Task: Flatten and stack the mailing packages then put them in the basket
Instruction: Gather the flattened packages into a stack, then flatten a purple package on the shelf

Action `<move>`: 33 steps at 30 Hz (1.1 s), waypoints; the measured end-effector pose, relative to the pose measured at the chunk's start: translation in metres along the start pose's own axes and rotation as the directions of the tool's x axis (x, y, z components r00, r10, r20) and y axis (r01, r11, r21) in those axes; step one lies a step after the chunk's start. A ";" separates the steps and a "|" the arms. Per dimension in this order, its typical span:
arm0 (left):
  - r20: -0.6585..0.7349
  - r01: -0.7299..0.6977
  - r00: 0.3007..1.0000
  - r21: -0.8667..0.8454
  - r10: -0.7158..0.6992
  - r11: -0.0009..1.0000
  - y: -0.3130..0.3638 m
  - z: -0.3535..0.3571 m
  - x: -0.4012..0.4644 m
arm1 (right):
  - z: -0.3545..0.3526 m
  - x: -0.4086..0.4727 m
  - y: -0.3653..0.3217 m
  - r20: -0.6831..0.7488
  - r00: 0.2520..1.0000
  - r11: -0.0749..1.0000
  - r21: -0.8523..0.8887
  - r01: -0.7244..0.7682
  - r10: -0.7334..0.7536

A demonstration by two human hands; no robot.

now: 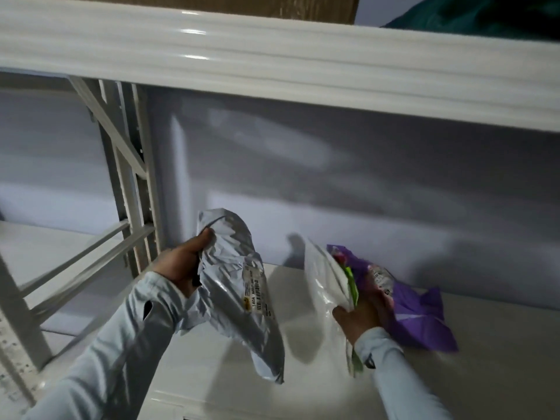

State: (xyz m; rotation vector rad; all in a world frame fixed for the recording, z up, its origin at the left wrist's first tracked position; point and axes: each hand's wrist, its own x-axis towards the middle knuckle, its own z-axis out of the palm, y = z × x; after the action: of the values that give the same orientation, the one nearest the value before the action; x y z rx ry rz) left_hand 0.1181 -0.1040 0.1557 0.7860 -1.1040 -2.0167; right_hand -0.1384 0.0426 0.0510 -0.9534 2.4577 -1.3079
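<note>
My left hand (181, 262) grips a crumpled grey mailing package (239, 298) with a printed label, held up above the white shelf (485, 359). To the right, my right hand (360, 316) grips a bundle of mailers at shelf level: a white package (324, 277), a thin green one (353, 286) and a purple package (421, 316) with a label. The purple one spreads out onto the shelf behind my fingers. No basket is in view.
A thick white shelf beam (272, 68) runs overhead, with a cardboard box (242, 4) on top. A metal upright with cross braces (133, 183) stands at the left. The wall (363, 192) closes the back of the shelf.
</note>
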 end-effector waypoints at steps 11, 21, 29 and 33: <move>-0.026 0.217 0.976 -0.025 -0.217 0.976 -0.089 0.024 0.048 | -0.048 0.006 0.032 -0.172 0.981 0.922 0.388 -0.014 0.087; -0.376 0.296 0.898 0.125 -0.230 0.947 -0.138 -0.053 0.048 | 0.001 -0.019 -0.019 0.075 0.904 0.907 0.037 0.419 -0.420; -0.583 0.406 0.813 0.544 -0.017 0.734 -0.130 -0.055 0.033 | 0.105 -0.065 0.022 0.568 0.719 0.530 -0.497 0.687 -0.399; -0.540 0.434 0.837 0.752 0.087 0.496 -0.136 -0.067 0.047 | 0.112 -0.064 0.020 0.557 0.746 0.532 -0.533 0.658 -0.364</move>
State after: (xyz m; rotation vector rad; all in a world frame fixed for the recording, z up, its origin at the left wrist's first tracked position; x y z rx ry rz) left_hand 0.1040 -0.1181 -0.0012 1.9100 -1.7291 -1.1018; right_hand -0.0475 0.0156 -0.0390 -2.0449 2.4084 -0.0918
